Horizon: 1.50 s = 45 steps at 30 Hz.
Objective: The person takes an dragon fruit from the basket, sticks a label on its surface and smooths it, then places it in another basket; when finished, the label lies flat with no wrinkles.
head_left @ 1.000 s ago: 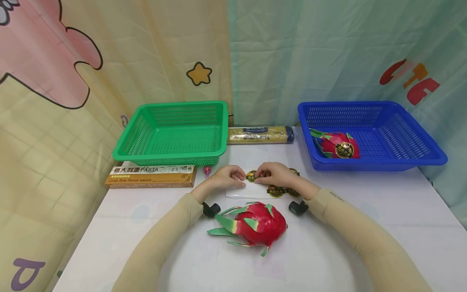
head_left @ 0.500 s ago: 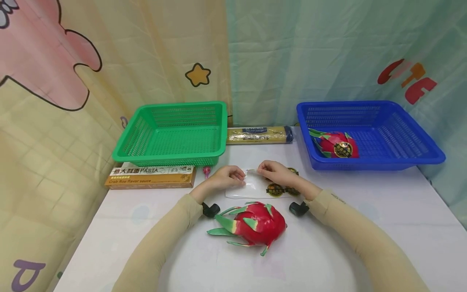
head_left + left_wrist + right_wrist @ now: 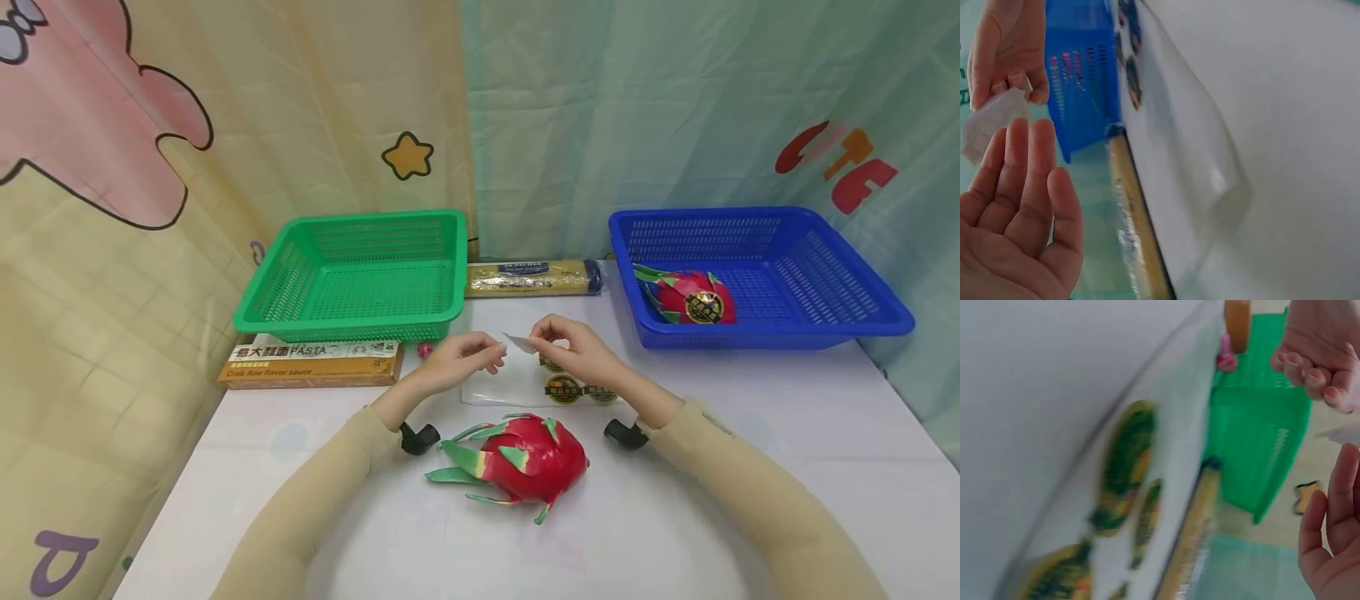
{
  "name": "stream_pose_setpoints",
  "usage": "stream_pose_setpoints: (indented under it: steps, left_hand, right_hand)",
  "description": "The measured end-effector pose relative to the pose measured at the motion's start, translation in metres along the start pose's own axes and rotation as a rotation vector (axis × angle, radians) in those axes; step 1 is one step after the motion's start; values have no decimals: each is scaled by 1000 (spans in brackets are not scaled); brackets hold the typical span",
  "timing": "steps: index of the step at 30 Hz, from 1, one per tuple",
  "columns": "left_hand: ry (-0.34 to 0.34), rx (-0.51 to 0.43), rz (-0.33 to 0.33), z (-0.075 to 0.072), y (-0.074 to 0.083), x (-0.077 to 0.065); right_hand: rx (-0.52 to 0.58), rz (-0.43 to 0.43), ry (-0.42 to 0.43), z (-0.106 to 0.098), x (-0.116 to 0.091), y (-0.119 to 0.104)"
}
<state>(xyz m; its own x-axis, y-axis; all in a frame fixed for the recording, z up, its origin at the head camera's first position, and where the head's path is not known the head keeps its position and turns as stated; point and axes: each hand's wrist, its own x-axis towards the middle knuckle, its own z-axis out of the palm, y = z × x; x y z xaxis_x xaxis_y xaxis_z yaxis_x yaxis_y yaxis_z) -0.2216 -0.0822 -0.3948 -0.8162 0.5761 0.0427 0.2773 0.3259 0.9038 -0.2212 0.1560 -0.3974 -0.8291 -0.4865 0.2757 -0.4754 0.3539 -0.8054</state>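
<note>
Pinching hand: right hand (image 3: 573, 348), fingertips on a small pale sticker (image 3: 519, 342) above the sticker sheet (image 3: 498, 387).
Facing hand: left hand (image 3: 461, 364), fingers loosely extended, just beside the sticker; contact cannot be told.
Obstruction: right hand partly covers the sheet.
Near dragon fruit (image 3: 536, 458): between the sleeves (image 3: 311, 500).
Green basket (image 3: 375, 287): behind pasta box (image 3: 311, 369).
Lollipop (image 3: 425, 350): partly hidden by left hand.
Spaghetti pack (image 3: 536, 281): between baskets.
Blue basket (image 3: 795, 292): holds stickered dragon fruit (image 3: 690, 292).
</note>
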Motion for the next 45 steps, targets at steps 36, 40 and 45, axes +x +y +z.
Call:
stream_pose_setpoints:
  steps: [36,40,45]
  left_hand:
    - [122,299,330,85,70,-103]
    - [164,331,295,90,68,-105]
    - [252,442,314,95,62,-105]
  right_hand:
    - [183,28,-103,2,-126,-68]
    - [313,118,-173,1,-129,-60]
    - [327,243,-205,2,-130,-51]
